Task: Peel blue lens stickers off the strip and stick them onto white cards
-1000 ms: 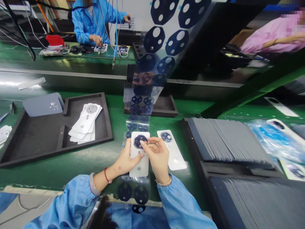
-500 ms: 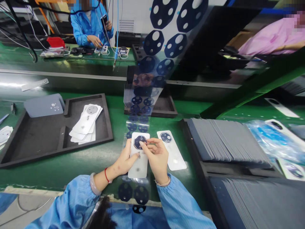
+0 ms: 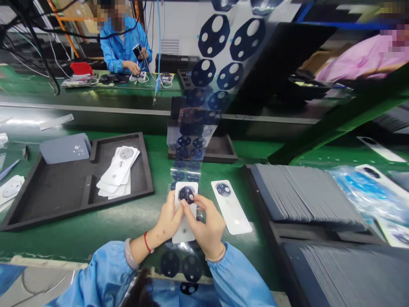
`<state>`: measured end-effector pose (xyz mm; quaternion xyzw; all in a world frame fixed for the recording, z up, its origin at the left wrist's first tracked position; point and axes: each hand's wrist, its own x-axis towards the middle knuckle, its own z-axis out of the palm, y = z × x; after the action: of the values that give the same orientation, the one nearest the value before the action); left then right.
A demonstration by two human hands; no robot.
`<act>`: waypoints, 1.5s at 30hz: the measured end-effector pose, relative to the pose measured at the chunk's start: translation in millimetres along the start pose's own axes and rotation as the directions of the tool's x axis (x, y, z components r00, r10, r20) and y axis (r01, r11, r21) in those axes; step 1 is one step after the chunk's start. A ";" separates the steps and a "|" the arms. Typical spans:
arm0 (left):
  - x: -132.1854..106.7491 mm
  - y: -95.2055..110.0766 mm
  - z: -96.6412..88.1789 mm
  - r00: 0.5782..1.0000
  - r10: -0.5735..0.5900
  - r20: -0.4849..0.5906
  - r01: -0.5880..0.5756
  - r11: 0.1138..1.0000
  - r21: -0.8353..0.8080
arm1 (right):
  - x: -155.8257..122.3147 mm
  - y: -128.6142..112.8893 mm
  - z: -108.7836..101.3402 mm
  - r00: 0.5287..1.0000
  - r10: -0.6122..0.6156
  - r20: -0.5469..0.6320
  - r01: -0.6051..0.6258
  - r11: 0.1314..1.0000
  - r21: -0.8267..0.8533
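Observation:
My left hand (image 3: 168, 219) grips the left edge of a white phone back cover (image 3: 184, 211) lying on the green belt. My right hand (image 3: 204, 224) is closed on the same cover, its fingertips pressing on a dark octagonal camera sticker (image 3: 186, 194) near the cover's top. A clear film strip (image 3: 204, 98) printed with dark octagonal stickers runs from above, under the cover and down towards me. A second white cover (image 3: 231, 207) with a sticker on it lies just to the right.
A black foam tray (image 3: 57, 192) at left holds a fan of white covers (image 3: 118, 170) and a grey panel (image 3: 65, 148). Rows of grey sheets (image 3: 303, 192) fill trays at right. Across the line a person in blue (image 3: 123, 42) works; another in pink (image 3: 361, 55) is at right.
My hands have drawn the cover slightly towards me and my right fingers have curled tighter over the sticker. The view has tipped down a little.

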<state>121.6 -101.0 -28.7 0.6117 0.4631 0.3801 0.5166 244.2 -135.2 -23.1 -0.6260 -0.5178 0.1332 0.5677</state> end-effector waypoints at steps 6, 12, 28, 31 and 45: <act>4.2 0.2 -2.4 0.996 -0.063 -0.069 0.051 0.985 -0.165 | 9.2 -0.8 0.3 0.994 0.110 -0.021 -0.108 0.991 0.082; 2.0 0.8 1.5 0.999 -0.039 0.037 0.044 0.988 -0.149 | 10.9 -1.6 7.2 0.871 0.330 0.363 -0.464 0.796 0.389; 11.4 -0.2 -13.4 0.947 0.316 0.052 -0.319 0.944 0.087 | 3.6 3.7 -16.5 0.828 0.370 0.422 -0.548 0.698 0.462; 31.8 5.7 -49.7 0.840 0.539 -0.063 -0.423 0.722 0.547 | 16.5 13.9 -51.1 0.810 0.503 0.302 -0.587 0.694 0.418; 68.4 -22.9 -159.8 0.813 0.103 -0.573 0.450 0.512 0.732 | -48.0 19.0 -84.9 0.775 -0.188 0.603 0.371 0.908 -0.193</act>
<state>-13.8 10.2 -23.9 0.5936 0.7762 0.2094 0.0363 297.2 -218.8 -32.3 -0.5508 -0.7658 0.1470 0.2974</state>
